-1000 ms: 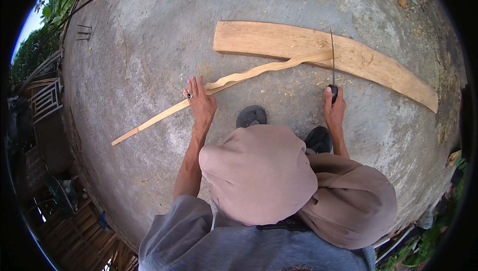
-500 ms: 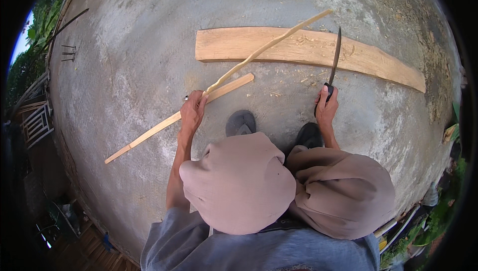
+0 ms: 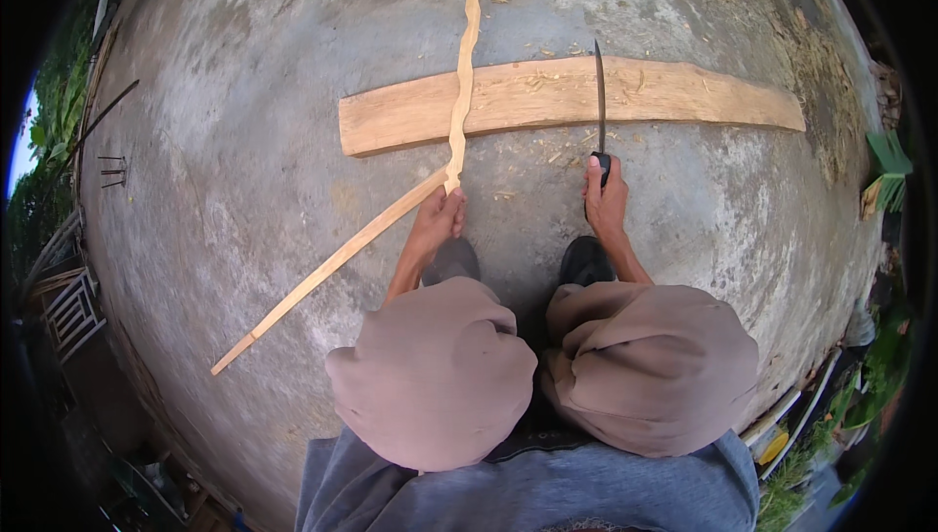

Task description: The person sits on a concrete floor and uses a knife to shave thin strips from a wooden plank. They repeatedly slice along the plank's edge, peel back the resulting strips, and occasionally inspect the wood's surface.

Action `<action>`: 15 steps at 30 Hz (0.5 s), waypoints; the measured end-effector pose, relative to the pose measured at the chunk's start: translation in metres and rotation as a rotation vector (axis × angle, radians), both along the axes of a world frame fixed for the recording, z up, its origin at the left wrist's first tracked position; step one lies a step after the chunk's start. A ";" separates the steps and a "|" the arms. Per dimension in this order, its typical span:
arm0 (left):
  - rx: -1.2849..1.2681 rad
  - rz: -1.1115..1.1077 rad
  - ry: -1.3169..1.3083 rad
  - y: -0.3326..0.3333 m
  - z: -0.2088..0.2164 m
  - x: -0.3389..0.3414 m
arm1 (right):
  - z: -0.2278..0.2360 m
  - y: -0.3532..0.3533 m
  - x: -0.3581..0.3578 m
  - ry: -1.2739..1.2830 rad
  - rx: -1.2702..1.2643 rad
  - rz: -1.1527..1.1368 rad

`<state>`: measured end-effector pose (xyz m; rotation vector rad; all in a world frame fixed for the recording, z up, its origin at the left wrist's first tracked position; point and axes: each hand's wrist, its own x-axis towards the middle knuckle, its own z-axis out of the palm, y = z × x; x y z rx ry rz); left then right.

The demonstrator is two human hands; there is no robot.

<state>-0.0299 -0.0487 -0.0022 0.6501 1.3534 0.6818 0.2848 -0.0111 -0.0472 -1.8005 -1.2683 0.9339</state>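
Note:
My left hand point(image 3: 436, 222) grips the near end of a thin, wavy-edged wooden strip point(image 3: 466, 53), which points away from me and passes over a broad wooden plank point(image 3: 401, 110). A straight wooden stick point(image 3: 327, 268) lies on the ground to the left, its upper end beside that hand. In my right hand point(image 3: 608, 198) is a knife point(image 3: 600, 102) with a black handle and a long dark blade. The blade points away from me, above the plank. Both hands are in front of my knees, apart from each other.
Wood shavings point(image 3: 567, 151) are scattered on and around the plank, over a grey concrete floor point(image 3: 225, 161). A few thin rods point(image 3: 113, 171) stick up at the left. Plants point(image 3: 887, 169) and a strip of soil edge the right side.
The wavy strip has swung from a rightward slant to pointing nearly straight away from me. My left hand has moved rightward in view; my right hand still holds the knife.

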 end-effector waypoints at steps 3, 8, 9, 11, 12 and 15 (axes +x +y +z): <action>-0.035 0.052 -0.060 -0.003 0.006 0.003 | 0.003 -0.001 -0.001 -0.001 0.007 0.006; -0.059 0.063 0.003 -0.006 0.008 0.000 | 0.001 0.002 -0.002 -0.030 0.022 -0.003; -0.061 0.052 -0.002 -0.008 0.007 -0.004 | 0.001 0.002 -0.003 -0.031 0.023 -0.002; -0.092 0.037 0.060 -0.012 0.012 -0.006 | -0.002 0.001 0.000 -0.049 0.014 -0.005; -0.105 0.031 0.091 -0.015 0.016 -0.007 | -0.001 0.002 0.000 -0.058 0.012 -0.005; -0.166 -0.003 0.259 -0.026 0.025 -0.020 | 0.005 0.003 0.000 -0.031 -0.034 0.003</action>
